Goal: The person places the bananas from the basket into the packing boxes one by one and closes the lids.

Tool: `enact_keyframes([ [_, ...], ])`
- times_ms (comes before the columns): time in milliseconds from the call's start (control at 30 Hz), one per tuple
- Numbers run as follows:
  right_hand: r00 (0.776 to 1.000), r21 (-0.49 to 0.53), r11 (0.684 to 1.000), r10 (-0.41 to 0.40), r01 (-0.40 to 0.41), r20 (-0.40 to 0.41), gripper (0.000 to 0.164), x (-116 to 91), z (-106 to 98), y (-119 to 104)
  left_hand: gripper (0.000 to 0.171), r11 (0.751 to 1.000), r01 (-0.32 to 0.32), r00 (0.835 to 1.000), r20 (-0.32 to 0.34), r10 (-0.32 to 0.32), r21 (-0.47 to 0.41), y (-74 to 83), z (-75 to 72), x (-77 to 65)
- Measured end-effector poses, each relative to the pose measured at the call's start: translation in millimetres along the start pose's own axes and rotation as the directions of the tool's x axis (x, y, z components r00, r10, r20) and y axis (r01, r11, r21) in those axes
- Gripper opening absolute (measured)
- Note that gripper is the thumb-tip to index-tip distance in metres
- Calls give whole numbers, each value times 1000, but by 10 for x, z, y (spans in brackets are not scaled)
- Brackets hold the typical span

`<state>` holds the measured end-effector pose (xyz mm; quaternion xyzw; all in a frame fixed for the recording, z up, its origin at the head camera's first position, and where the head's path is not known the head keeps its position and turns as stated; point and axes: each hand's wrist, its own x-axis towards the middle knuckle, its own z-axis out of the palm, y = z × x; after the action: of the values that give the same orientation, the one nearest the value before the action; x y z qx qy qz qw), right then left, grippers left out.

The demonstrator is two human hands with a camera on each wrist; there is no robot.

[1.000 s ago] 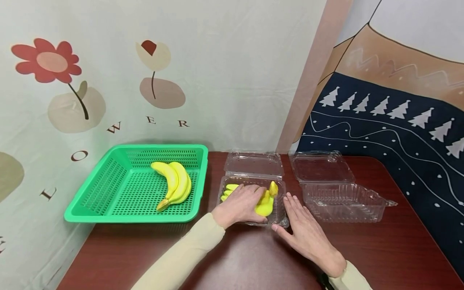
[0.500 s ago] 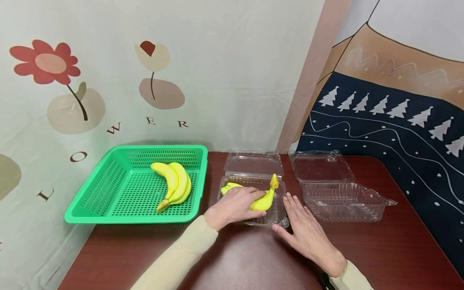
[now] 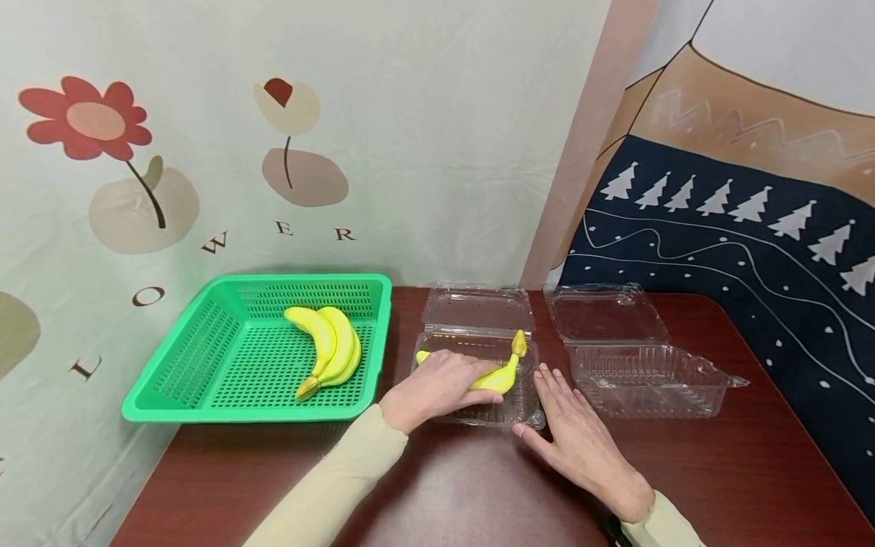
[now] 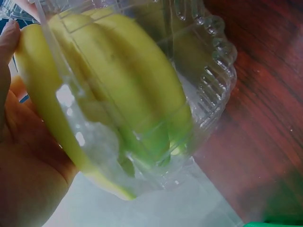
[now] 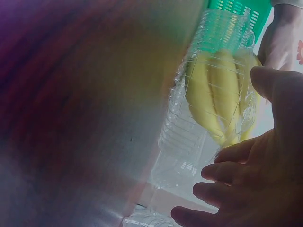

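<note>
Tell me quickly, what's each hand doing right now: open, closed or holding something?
Left hand: holding a banana bunch, at least partly inside the left clear container.
Right hand: open, holding nothing, beside that container.

This is looking like a screened-off corner — a pale flower-print cloth (image 3: 424,152) is hanging behind the reddish-brown wood-grain desk (image 3: 472,486), and a navy-and-tan fir-tree-print cloth (image 3: 745,247) is bordering its right side. What room is surrounding it, I cannot tell.

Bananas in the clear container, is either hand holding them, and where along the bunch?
The left hand grips the banana bunch across its middle, with the stem end free; the right hand holds nothing.
</note>
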<state>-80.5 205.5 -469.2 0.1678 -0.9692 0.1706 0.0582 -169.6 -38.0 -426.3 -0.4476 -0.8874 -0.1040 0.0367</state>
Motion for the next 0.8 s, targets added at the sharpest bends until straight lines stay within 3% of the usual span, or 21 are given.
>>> enact_keyframes([
  [367,1000,-3,1000,-7,7,-9,90,-3,1,1,34,996,-42,997,-59,46,82,13,-18,87],
  [633,1000,-2,1000,-16,16,-15,89,8,-7,-4,46,981,52,998,-50,-43,188,46,17,121],
  [800,1000,16,1000,-13,13,-18,87,11,-9,4,55,975,114,993,-45,-107,191,33,46,108],
])
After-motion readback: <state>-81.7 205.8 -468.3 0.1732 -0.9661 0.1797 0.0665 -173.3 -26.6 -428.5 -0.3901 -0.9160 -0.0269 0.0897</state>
